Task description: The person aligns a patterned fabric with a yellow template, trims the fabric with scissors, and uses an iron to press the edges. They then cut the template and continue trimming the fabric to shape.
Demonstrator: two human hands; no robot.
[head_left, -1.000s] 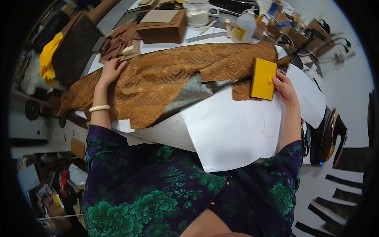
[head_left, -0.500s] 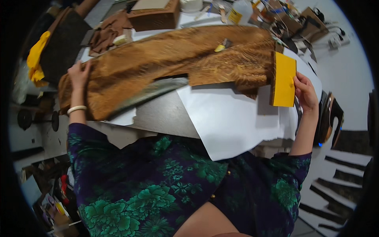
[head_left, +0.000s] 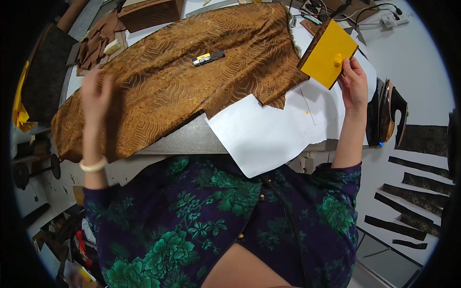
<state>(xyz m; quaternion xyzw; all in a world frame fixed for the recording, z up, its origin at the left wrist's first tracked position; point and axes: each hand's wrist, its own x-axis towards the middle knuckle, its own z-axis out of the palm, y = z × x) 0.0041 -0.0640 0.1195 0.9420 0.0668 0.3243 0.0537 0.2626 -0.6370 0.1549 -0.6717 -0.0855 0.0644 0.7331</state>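
Brown patterned cloth (head_left: pixel 163 81) lay in soft folds across the worktable (head_left: pixel 187 137) before me, a white paper sheet (head_left: pixel 259 137) at its near edge. My right hand (head_left: pixel 355 86) pinched the edge of a yellow-faced block (head_left: pixel 326 50), tilted by the cloth's right end. My left hand (head_left: pixel 96 96), blurred, thumb apart from its fingers, was over the left part; whether it touched, I couldn't tell. A small black-and-yellow object (head_left: pixel 209 58) lay mid-cloth.
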